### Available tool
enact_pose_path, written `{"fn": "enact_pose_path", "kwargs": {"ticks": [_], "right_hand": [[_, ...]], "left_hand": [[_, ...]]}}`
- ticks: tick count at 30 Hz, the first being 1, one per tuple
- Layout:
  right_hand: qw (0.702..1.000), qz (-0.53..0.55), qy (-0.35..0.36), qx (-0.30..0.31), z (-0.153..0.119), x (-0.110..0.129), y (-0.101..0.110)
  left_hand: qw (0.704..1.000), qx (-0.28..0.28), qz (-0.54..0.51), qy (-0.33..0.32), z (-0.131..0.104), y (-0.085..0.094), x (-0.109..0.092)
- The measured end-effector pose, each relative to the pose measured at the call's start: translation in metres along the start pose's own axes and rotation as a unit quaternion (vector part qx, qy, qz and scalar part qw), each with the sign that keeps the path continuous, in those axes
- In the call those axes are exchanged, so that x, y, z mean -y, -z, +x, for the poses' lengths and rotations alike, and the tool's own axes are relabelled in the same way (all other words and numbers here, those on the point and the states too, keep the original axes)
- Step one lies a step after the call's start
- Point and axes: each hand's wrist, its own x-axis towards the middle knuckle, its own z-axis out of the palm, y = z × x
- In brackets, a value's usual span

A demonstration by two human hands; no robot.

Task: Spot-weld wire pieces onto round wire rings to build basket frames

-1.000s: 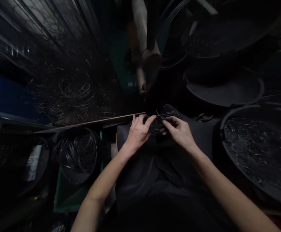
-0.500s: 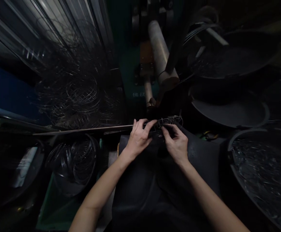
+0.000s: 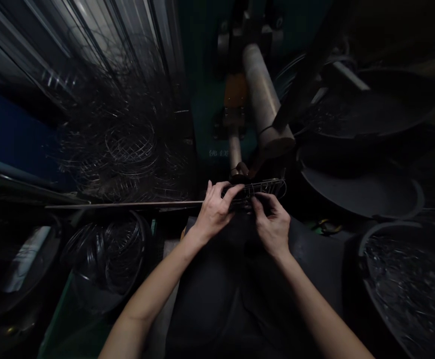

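My left hand (image 3: 217, 207) is closed around the left side of a small wire frame (image 3: 273, 186), its fingers curled over the wires. My right hand (image 3: 274, 217) pinches the near edge of the same frame, thumb and forefinger together. The frame's right end sticks out past my right hand. Just beyond it hangs the lower end of a machine's metal rod (image 3: 235, 152), beside a thicker metal cylinder (image 3: 264, 94). Shadow hides the contact between rod and frame.
Tangled wire rings (image 3: 129, 144) are piled at the back left. A thin strip (image 3: 127, 204) runs left from my left hand. Wire coils (image 3: 120, 254) fill a bucket at the left. A large tub (image 3: 364, 279) of small metal parts stands at the right.
The view has shifted slightly, so the machine sits further right and lower. Both hands keep their hold, and the wire frame is nearer the rod's lower end.
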Motion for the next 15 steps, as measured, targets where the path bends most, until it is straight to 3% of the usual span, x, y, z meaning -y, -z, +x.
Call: {"fn": "enact_pose_path", "kwargs": {"ticks": [15], "right_hand": [[0.998,0.058,-0.006,0.005,0.013,-0.003,-0.006]], "left_hand": [[1.000,0.005,0.023,-0.002,0.015,-0.003,0.008]]}}
